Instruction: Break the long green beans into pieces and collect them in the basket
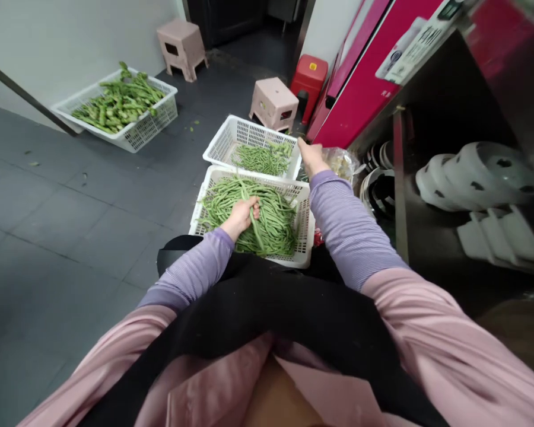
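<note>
My left hand is closed around a few long green beans. It is above the near white plastic basket, which holds a heap of green beans. My right hand is at the right corner of the far white basket. One digit stretches toward that rim; its other fingers are mostly hidden, so I cannot tell whether it grips anything. A smaller pile of green beans lies inside the far basket. The two baskets stand end to end in front of my knees.
A clear plastic bag sits right of the far basket. Another white basket holds thick green stalks. Pink stools and a red stool stand ahead. At right, a shelf carries stacked white containers.
</note>
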Demonstrator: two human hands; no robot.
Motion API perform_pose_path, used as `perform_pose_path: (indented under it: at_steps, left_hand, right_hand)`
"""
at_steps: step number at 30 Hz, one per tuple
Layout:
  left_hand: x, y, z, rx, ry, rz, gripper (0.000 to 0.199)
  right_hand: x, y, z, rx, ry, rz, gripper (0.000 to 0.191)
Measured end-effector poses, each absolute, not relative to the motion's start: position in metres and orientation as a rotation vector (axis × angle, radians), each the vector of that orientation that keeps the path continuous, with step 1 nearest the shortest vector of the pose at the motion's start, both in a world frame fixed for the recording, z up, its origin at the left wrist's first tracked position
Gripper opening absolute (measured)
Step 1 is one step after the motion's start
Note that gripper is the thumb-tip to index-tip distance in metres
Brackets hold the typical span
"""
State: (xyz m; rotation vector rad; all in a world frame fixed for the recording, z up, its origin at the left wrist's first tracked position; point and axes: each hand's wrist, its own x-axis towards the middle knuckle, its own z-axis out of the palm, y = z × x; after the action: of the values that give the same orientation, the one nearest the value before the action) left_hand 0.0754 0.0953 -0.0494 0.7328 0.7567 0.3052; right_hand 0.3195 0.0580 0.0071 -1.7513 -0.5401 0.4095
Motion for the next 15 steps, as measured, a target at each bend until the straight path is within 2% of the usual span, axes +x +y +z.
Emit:
perform_pose_path:
  at_steps: [3,6,10,15]
  left_hand:
    - [0.079,0.106,-0.045,0.662,0.756,0.439,0.026]
    - [0.081,0.112,-0.045,0.676,0.748,0.525,0.034]
    - [0.078,0.113,-0.045,0.717,0.742,0.517,0.041]
    - [0.077,0.113,-0.04,0.761,0.736,0.564,0.042]
  right_hand:
    - [0.273,0.034,-0.013,-1.758,-0.621,0.809,0.024]
    - [0.202,-0.019,-0.044,-1.747,-0.729,1.305,0.034]
    - [0.152,-0.074,-0.065,-1.593,-0.523,1.421,0.041]
    - [0.15,-0.097,-0.057,-1.388,-0.349,1.506,0.042]
